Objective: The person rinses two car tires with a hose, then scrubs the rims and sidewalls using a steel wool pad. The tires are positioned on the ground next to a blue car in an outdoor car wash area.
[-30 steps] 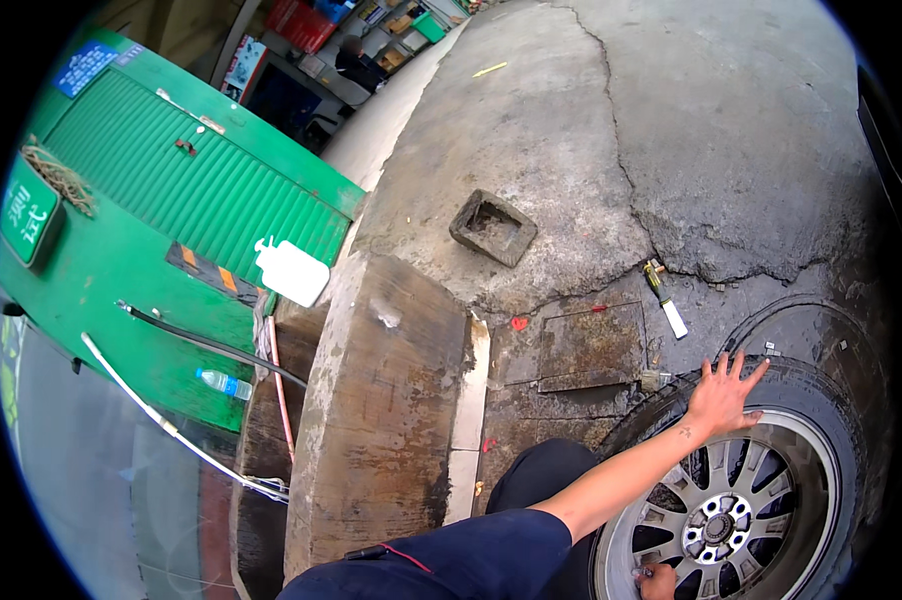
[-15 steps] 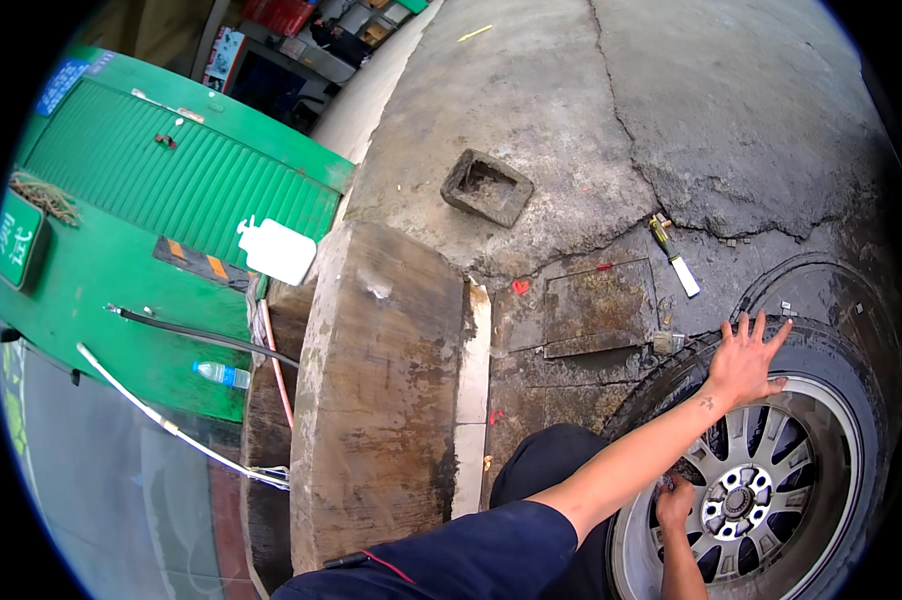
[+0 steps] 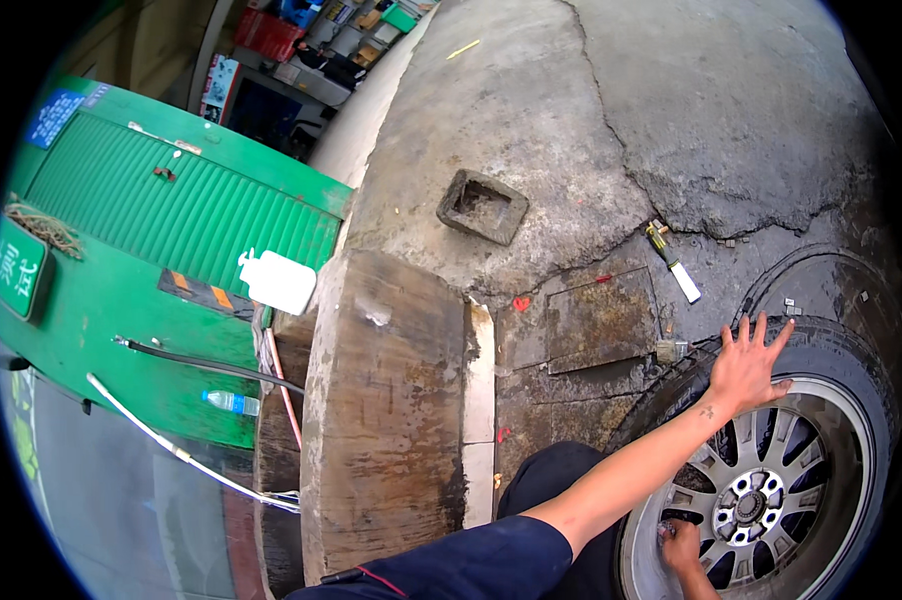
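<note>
A car wheel (image 3: 747,437) with silver alloy spokes and a black tyre (image 3: 851,362) lies in front of me at the lower right. My left hand (image 3: 743,373) rests on the tyre's far side, fingers spread wide and the thumb toward the rim. Down inside the rim, by the spokes on the near left, is my right hand (image 3: 682,546). Its fingers are curled around something small, mostly hidden, that I cannot make out. My dark-clad knee (image 3: 546,482) presses close to the wheel's left side.
Beyond the wheel lie a scraper (image 3: 683,279) with a white blade and a small brush (image 3: 671,350). A hollow stone block (image 3: 483,207) sits farther off. Left of a raised concrete ledge (image 3: 381,420) are a white pump bottle (image 3: 279,282), a water bottle (image 3: 233,402) and hoses (image 3: 206,361).
My right hand has shifted along the inside of the rim, lower in the picture. My left hand stays spread on the tyre. The view has tilted slightly.
</note>
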`<state>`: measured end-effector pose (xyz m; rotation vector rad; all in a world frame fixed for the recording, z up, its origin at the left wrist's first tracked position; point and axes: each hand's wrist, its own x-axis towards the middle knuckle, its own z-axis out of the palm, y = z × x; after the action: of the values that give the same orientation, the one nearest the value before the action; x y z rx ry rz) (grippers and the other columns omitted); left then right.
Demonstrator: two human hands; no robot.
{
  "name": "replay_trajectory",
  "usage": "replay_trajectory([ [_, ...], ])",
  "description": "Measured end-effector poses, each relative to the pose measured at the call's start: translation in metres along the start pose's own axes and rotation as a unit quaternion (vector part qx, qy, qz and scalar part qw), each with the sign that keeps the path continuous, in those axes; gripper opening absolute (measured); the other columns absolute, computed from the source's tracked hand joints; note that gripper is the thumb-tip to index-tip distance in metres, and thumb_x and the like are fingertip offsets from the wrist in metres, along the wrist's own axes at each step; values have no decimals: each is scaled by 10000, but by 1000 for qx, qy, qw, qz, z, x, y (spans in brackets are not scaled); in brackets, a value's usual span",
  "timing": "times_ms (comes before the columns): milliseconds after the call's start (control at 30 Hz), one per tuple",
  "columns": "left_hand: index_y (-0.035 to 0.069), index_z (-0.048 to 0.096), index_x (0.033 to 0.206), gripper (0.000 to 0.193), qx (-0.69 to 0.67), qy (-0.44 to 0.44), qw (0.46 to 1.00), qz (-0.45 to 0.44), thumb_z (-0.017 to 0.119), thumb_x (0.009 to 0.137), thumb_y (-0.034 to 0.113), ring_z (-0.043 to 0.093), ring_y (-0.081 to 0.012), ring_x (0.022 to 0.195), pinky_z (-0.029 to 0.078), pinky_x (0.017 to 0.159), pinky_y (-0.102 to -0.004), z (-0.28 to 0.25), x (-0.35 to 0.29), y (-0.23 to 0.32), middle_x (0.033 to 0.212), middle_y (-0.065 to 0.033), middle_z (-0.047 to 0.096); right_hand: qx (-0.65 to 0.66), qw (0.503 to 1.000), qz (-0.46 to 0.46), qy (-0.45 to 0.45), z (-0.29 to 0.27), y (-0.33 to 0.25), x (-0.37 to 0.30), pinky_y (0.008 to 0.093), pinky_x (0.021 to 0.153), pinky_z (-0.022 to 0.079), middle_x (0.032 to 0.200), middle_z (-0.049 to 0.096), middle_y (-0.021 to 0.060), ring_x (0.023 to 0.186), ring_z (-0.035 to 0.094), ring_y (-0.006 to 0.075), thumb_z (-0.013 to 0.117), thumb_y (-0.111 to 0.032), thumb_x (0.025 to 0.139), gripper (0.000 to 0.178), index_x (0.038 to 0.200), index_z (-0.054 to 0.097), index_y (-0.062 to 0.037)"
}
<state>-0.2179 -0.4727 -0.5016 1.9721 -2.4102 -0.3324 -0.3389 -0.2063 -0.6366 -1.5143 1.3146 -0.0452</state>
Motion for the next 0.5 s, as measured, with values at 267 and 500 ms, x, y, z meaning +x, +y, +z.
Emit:
replay_trajectory([
  [267,238,252,1587,1019,-16,8,1000,3,642,770,705,415,-439,1364,333,1078,-630,6,2,5,1525,-249,376,202,974,41,98,21,-17,23,413,897,519,1010,707,211,988,686,371,740,-51,785,309,1066,622,2],
  [500,201,404,1517,869,42,40,998,-19,664,810,633,547,-384,1230,465,981,-497,-6,26,27,1363,-219,541,126,985,110,-46,-6,3,-28,452,911,509,1076,690,229,1044,648,413,734,-217,856,303,1120,697,-74],
])
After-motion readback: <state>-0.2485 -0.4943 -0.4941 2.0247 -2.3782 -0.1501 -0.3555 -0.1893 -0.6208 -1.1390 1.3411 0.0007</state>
